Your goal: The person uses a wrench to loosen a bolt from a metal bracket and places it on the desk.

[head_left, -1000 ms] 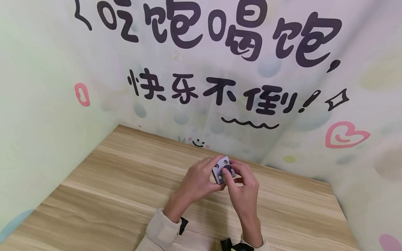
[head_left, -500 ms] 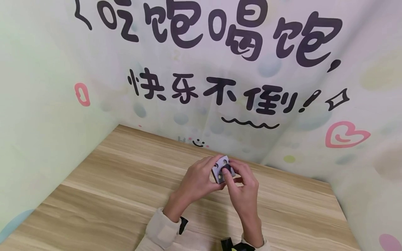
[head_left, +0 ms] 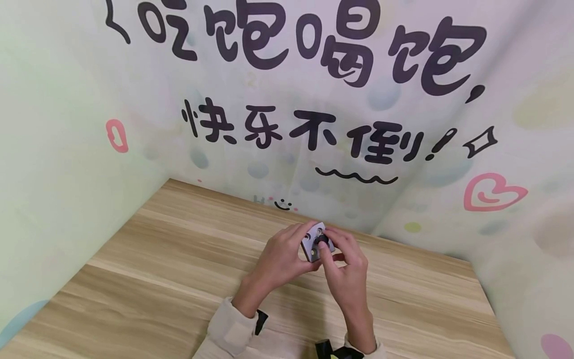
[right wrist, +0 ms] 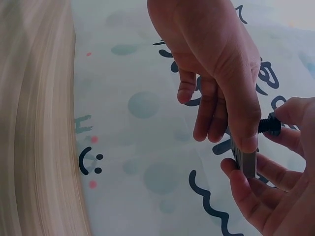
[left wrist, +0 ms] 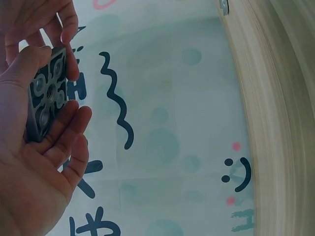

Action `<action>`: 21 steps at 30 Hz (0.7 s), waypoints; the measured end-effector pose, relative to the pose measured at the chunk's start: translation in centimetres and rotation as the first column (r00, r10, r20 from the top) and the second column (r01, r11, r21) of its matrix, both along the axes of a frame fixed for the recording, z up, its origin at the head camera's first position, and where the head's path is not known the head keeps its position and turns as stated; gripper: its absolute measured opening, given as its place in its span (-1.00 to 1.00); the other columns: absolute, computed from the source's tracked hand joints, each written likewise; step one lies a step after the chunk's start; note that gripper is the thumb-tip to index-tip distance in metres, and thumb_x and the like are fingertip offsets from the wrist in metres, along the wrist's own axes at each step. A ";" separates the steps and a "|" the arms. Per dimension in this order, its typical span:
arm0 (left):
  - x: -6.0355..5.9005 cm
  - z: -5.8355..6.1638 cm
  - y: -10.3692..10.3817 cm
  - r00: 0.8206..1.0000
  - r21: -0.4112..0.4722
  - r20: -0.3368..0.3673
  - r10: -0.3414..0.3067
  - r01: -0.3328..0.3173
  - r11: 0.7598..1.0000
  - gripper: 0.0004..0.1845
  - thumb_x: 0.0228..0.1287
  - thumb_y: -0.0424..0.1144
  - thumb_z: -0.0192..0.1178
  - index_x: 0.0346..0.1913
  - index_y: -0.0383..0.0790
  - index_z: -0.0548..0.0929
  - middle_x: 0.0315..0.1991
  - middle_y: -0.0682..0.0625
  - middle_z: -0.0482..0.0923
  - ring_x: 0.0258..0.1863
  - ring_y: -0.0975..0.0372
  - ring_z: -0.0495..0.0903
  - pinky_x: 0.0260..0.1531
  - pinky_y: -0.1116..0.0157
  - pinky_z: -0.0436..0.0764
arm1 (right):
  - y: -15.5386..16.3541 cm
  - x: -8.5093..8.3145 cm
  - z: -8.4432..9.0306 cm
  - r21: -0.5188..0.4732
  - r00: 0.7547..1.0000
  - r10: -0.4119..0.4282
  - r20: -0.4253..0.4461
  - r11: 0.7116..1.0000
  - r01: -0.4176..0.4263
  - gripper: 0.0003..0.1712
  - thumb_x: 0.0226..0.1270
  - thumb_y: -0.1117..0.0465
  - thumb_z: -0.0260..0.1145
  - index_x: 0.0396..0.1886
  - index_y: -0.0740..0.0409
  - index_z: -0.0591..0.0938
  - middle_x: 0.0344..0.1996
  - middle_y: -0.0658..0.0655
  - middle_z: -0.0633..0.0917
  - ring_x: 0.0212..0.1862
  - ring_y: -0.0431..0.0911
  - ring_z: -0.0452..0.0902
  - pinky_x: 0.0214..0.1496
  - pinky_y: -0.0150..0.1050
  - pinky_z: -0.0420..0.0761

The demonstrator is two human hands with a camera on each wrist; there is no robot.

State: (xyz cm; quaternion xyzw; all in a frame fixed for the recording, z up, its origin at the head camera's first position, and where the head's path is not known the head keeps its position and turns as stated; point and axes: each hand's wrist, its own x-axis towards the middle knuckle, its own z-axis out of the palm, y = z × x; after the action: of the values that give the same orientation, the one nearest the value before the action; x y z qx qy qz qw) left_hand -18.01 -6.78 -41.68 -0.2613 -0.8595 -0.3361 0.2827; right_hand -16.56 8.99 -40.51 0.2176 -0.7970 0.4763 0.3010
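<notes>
Above the table my left hand [head_left: 283,257] grips a small square metal plate [head_left: 307,248] by its left side. The plate has several round holes, and its ribbed back [left wrist: 43,105] faces the left wrist view. My right hand [head_left: 347,269] pinches a black bolt [head_left: 322,240] over the middle of the plate. Some right fingers also reach round the plate's edge. In the right wrist view the threaded shank of the bolt [right wrist: 274,124] points toward the plate [right wrist: 249,166]. The left thumb hides where the shank ends, so how deep it sits cannot be told.
A wood-grain table [head_left: 157,259] lies beneath both hands. Behind it rises a pale printed wall sheet [head_left: 269,164] with black lettering, close beyond the hands. A second pale wall [head_left: 58,164] borders the table at left. Black straps [head_left: 343,353] sit near the cuffs.
Both hands keep their hold almost in place. The black bolt shows a slightly different outline beneath the right thumb, and the plate has shifted very slightly left in the view.
</notes>
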 end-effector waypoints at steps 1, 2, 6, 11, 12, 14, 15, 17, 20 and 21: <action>0.0 0.0 0.0 1.000 0.001 0.003 0.000 0.000 1.000 -0.21 -0.09 -0.10 0.57 0.26 -0.21 0.51 0.01 0.00 0.66 -0.12 0.23 0.64 -0.17 0.29 0.64 | 0.0 0.0 0.0 0.002 1.000 -0.001 0.008 1.000 0.001 -0.70 0.29 0.40 0.34 0.02 0.21 0.70 -0.04 0.14 0.70 -0.18 -0.20 0.61 -0.37 -0.47 0.59; 0.0 0.0 0.0 1.000 0.000 0.008 0.000 0.000 1.000 -0.21 -0.08 -0.10 0.57 0.27 -0.20 0.50 0.01 0.00 0.66 -0.12 0.23 0.64 -0.17 0.30 0.64 | 0.0 0.0 0.0 0.006 1.000 -0.004 0.011 1.000 0.004 -0.69 0.29 0.40 0.34 0.03 0.21 0.69 -0.04 0.14 0.70 -0.18 -0.18 0.62 -0.37 -0.46 0.59; 0.0 0.1 0.0 1.000 0.001 0.018 -0.001 0.001 1.000 -0.22 -0.08 -0.10 0.56 0.27 -0.19 0.50 -0.01 0.01 0.66 -0.14 0.24 0.63 -0.19 0.30 0.63 | 0.0 0.0 0.0 0.007 1.000 -0.010 0.023 1.000 0.010 -0.66 0.29 0.37 0.36 0.07 0.22 0.65 -0.05 0.14 0.70 -0.17 -0.10 0.67 -0.37 -0.42 0.61; 0.0 0.1 0.1 1.000 -0.003 0.010 -0.010 0.010 1.000 -0.23 -0.09 -0.11 0.56 0.25 -0.17 0.50 -0.03 0.03 0.65 -0.15 0.25 0.62 -0.19 0.30 0.63 | -0.4 0.3 0.5 -0.030 1.000 -0.027 0.014 0.999 0.027 -0.70 0.19 0.41 0.42 -0.06 0.30 0.64 -0.09 0.19 0.73 -0.21 -0.12 0.67 -0.41 -0.39 0.59; 0.0 0.1 0.2 1.000 -0.006 0.005 -0.011 0.011 1.000 -0.23 -0.09 -0.11 0.56 0.25 -0.17 0.50 -0.04 0.04 0.65 -0.15 0.25 0.62 -0.18 0.31 0.62 | -0.5 0.3 0.4 -0.035 0.999 -0.040 0.010 0.999 0.040 -0.73 0.17 0.43 0.44 -0.12 0.32 0.63 -0.11 0.21 0.74 -0.23 -0.14 0.66 -0.42 -0.39 0.58; 0.0 0.1 0.3 1.000 -0.011 -0.005 -0.013 0.012 1.000 -0.23 -0.10 -0.11 0.56 0.24 -0.17 0.51 -0.04 0.04 0.65 -0.14 0.25 0.62 -0.17 0.31 0.62 | -0.6 0.3 0.5 -0.051 0.998 -0.062 0.013 0.997 0.062 -0.79 0.14 0.42 0.46 -0.25 0.33 0.60 -0.12 0.23 0.75 -0.26 -0.19 0.65 -0.43 -0.41 0.57; 0.0 0.0 0.3 1.000 -0.015 -0.008 -0.013 0.013 1.000 -0.23 -0.10 -0.11 0.56 0.24 -0.17 0.51 -0.04 0.04 0.65 -0.14 0.25 0.62 -0.17 0.31 0.62 | -0.6 0.3 0.5 -0.056 0.997 -0.071 0.020 0.996 0.072 -0.80 0.14 0.42 0.46 -0.31 0.32 0.58 -0.12 0.24 0.76 -0.28 -0.21 0.65 -0.43 -0.41 0.56; -0.1 0.0 0.4 1.000 -0.019 -0.017 -0.012 0.012 1.000 -0.23 -0.11 -0.10 0.56 0.24 -0.17 0.51 -0.04 0.04 0.65 -0.13 0.26 0.62 -0.16 0.31 0.62 | -0.5 0.3 0.5 -0.062 0.996 -0.083 0.032 0.994 0.085 -0.79 0.16 0.39 0.47 -0.39 0.30 0.54 -0.13 0.23 0.76 -0.29 -0.22 0.65 -0.43 -0.42 0.56; 0.0 0.0 0.4 1.000 -0.020 -0.020 -0.009 0.009 1.000 -0.23 -0.11 -0.11 0.57 0.24 -0.19 0.52 -0.03 0.03 0.66 -0.13 0.25 0.63 -0.15 0.31 0.62 | -0.3 0.0 0.1 -0.069 0.996 -0.080 0.042 0.994 0.082 -0.77 0.19 0.32 0.47 -0.42 0.26 0.53 -0.12 0.17 0.77 -0.28 -0.23 0.66 -0.43 -0.43 0.56; 0.0 0.0 0.4 1.000 -0.019 -0.019 -0.009 0.008 1.000 -0.22 -0.11 -0.11 0.57 0.24 -0.19 0.52 -0.03 0.03 0.66 -0.12 0.25 0.63 -0.15 0.31 0.62 | -0.3 0.0 0.1 -0.066 0.996 -0.079 0.039 0.994 0.082 -0.77 0.18 0.32 0.47 -0.42 0.25 0.53 -0.11 0.17 0.76 -0.28 -0.23 0.66 -0.43 -0.42 0.56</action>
State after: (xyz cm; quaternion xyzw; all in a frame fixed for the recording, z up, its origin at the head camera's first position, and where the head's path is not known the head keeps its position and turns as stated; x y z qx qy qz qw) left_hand -18.04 -6.40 -41.65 -0.2710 -0.8589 -0.3265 0.2869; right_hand -16.53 8.71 -40.46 0.1663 -0.7940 0.4941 0.3126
